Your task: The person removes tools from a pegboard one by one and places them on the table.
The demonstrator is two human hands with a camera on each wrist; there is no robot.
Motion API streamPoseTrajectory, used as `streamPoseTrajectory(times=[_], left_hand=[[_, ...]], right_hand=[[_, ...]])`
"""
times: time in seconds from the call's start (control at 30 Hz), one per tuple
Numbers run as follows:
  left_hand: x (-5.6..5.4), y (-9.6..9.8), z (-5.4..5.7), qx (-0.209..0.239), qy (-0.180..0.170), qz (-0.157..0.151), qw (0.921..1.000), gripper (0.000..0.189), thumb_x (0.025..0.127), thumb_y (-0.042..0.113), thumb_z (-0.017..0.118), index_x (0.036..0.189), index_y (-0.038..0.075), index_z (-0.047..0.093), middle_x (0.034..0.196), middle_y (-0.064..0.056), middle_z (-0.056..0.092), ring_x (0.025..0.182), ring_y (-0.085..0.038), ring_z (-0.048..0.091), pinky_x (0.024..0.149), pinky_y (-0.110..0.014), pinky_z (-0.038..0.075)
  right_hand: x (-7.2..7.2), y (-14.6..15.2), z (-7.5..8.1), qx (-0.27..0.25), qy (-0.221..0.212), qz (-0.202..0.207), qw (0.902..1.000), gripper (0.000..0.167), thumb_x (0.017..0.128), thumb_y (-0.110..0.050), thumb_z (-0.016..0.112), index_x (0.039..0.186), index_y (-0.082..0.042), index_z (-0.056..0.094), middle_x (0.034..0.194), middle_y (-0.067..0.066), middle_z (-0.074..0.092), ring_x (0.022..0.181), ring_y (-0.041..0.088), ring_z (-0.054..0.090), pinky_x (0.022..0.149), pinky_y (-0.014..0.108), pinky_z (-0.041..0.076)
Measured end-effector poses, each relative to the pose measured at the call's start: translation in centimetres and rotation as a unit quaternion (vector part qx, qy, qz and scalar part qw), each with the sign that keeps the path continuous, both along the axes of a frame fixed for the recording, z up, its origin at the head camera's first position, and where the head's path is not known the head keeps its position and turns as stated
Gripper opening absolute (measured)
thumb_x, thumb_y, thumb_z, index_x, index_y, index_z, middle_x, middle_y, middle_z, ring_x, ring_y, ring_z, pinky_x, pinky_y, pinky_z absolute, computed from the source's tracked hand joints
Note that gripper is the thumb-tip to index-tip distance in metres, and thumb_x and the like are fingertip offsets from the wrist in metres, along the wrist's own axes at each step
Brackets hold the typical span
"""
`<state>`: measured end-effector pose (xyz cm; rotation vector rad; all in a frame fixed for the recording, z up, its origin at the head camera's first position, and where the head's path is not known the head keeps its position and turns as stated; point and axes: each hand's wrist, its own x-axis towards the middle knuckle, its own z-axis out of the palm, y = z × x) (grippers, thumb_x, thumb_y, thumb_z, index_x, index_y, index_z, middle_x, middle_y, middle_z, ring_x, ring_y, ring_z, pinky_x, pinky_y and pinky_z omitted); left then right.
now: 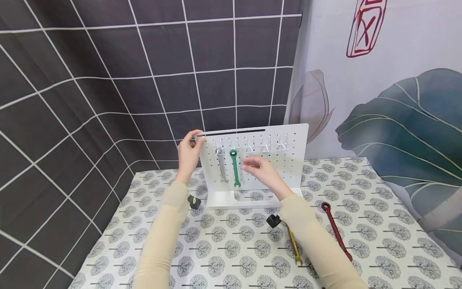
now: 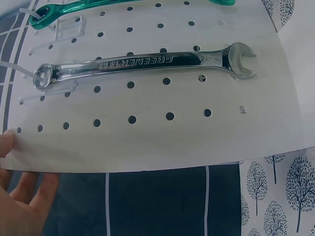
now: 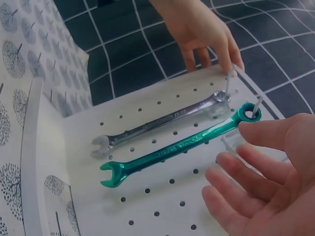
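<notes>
Cream left sleeve (image 1: 155, 245) and right sleeve (image 1: 319, 245), both reaching forward to the white pegboard (image 1: 288, 172).

Left hand (image 1: 188, 154): at the pegboard's upper left corner, thumb on the front face, fingers behind the edge, the board pinched between them.

Right hand (image 1: 265, 172): before the middle of the pegboard, fingers loosely bent and slightly parted, thumb well away from them, nothing held. Thumb tip just beside the ring of the green wrench — contact cannot be told.

Green wrench: on the pegboard, second hook from its left side. Ring end up, threaded on the hook; forked end pointing down; long axis nearly upright, foot slightly to the right.

Silver wrench (image 1: 221, 166): on the pegboard's leftmost hook, left of the green one. Ring up, fork down, long axis nearly parallel to its neighbour.

Three wire hooks (image 1: 266, 145): right of the green wrench, along the pegboard's upper part.

Gold wrench (image 1: 294, 245): flat in front of the pegboard, partly covered by the right sleeve; forked end away from the board.

Red wrench (image 1: 336, 230): flat, front right of the pegboard — ring end nearer the board, long axis slanting outward to the right.

Tree-print cloth (image 1: 216, 277): beneath the pegboard.
</notes>
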<state>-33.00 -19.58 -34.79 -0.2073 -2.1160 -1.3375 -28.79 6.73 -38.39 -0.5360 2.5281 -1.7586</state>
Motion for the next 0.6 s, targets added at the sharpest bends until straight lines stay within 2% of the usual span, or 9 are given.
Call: streamPoseTrajectory(times=[0.2, 0.37, 0.6], left_hand=[[0.0, 0.0, 0.0, 0.0, -0.003, 0.002, 1.0, 0.028, 0.097, 0.027, 0.07, 0.123, 0.015, 0.069, 0.09, -0.012, 0.074, 0.069, -0.024, 0.066, 0.061, -0.027, 0.047], [0.0, 0.1, 0.2, 0.005, -0.001, 0.001, 1.0, 0.028, 0.097, 0.026, 0.07, 0.122, 0.013, 0.069, 0.093, -0.012, 0.074, 0.071, -0.025, 0.067, 0.062, -0.027, 0.048], [0.0, 0.1, 0.2, 0.004, -0.006, 0.003, 1.0, 0.027, 0.097, 0.024, 0.07, 0.122, 0.013, 0.069, 0.097, -0.012, 0.074, 0.071, -0.024, 0.067, 0.063, -0.027, 0.048]], right_hand=[[-0.3, -1.2, 0.3, -0.033, -0.008, -0.005, 0.9994, 0.041, 0.096, -0.021, 0.068, 0.134, -0.006, 0.061, 0.126, 0.011, 0.066, 0.111, 0.027, 0.063, 0.098, 0.044, 0.049], [-0.8, -2.0, 0.1, -0.053, -0.011, -0.014, 0.9985, 0.042, 0.095, -0.021, 0.07, 0.134, -0.007, 0.061, 0.128, 0.011, 0.065, 0.115, 0.027, 0.062, 0.1, 0.042, 0.048], [-1.5, -2.8, -0.2, -0.087, -0.037, -0.018, 0.9953, 0.042, 0.096, -0.017, 0.069, 0.135, -0.004, 0.059, 0.13, 0.013, 0.064, 0.12, 0.027, 0.061, 0.102, 0.04, 0.047]])
